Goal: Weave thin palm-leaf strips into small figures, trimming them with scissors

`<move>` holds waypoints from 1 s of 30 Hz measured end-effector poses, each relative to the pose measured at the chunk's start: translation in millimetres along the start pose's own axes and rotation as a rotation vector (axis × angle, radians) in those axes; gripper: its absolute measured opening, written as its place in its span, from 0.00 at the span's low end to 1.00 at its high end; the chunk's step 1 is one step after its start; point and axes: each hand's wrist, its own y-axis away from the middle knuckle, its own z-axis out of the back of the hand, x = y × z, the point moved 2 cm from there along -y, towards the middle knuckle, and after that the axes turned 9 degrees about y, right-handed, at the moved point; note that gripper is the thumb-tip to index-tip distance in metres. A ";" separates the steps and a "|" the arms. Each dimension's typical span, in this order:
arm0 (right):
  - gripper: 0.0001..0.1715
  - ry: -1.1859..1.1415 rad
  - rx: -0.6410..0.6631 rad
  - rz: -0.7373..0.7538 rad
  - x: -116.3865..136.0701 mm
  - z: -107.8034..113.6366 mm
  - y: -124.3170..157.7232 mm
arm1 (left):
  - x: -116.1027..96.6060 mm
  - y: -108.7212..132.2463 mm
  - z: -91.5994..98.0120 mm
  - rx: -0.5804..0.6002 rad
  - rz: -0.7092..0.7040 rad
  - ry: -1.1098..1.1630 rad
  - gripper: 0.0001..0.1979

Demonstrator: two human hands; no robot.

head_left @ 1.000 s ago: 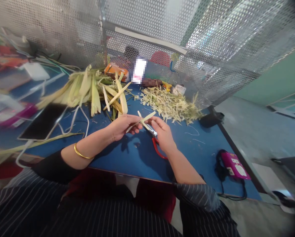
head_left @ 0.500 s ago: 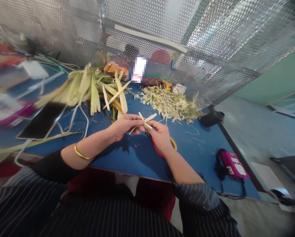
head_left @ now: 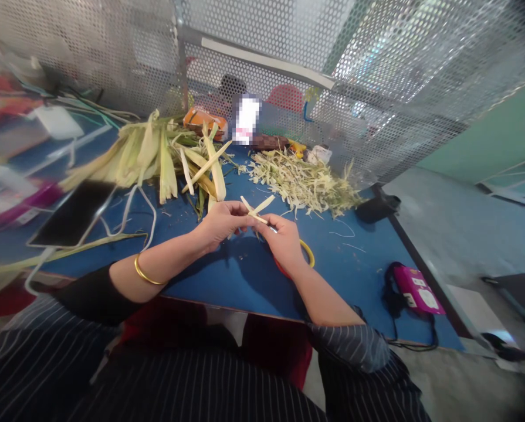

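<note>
Pinching crossed strips (head_left: 263, 206) with left hand (head_left: 220, 225) and right hand (head_left: 286, 241), the person should probably angle the scissors (head_left: 310, 252), gripped under the right palm, away from the left fingertips.

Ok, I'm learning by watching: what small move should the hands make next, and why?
Probably ease one end of the crossed pale strips snug with the right hand while the left hand steadies them: both hands meet near the crossing, and strip ends splay outward. Go gently, as scissors show under the right hand.
</note>
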 end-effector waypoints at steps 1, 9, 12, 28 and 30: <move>0.14 0.000 0.000 0.004 0.2 -0.5 0.4 | 0.6 -0.1 -0.1 -0.017 -0.005 0.003 0.09; 0.12 0.228 -0.141 0.109 -2.0 -6.3 4.0 | 3.0 1.3 -1.6 -0.091 -0.065 -0.034 0.07; 0.09 0.274 -0.171 0.144 -2.3 -8.3 5.0 | 1.8 1.7 -2.8 -0.111 -0.078 -0.032 0.04; 0.09 0.277 -0.165 0.236 6.7 -4.1 7.2 | 1.4 -2.9 6.2 -0.032 -0.013 -0.024 0.09; 0.10 0.240 -0.154 0.193 4.3 -3.1 6.2 | 2.2 -3.8 7.3 -0.012 0.069 0.035 0.11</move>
